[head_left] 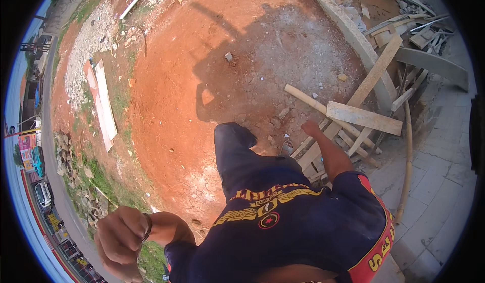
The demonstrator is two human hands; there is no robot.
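I am walking over bare red earth (pixel 202 71). My left hand (pixel 118 240) is raised at the lower left, fingers curled into a loose fist with nothing in it, a dark band at the wrist. My right hand (pixel 309 127) swings down beside my hip, fingers curled, holding nothing. It is nearest a loose stack of wooden planks (pixel 361 116) lying on the ground to my right. My forward leg in dark trousers (pixel 232 141) steps onto the dirt, and my shadow falls ahead.
A curved concrete kerb (pixel 353 35) and more boards and scrap (pixel 419 35) lie at the upper right. Grey paving (pixel 444 146) runs along the right. Flat pale boards (pixel 103 101) lie on the left by gravel, grass and stones; parked vehicles (pixel 43 192) line a road beyond.
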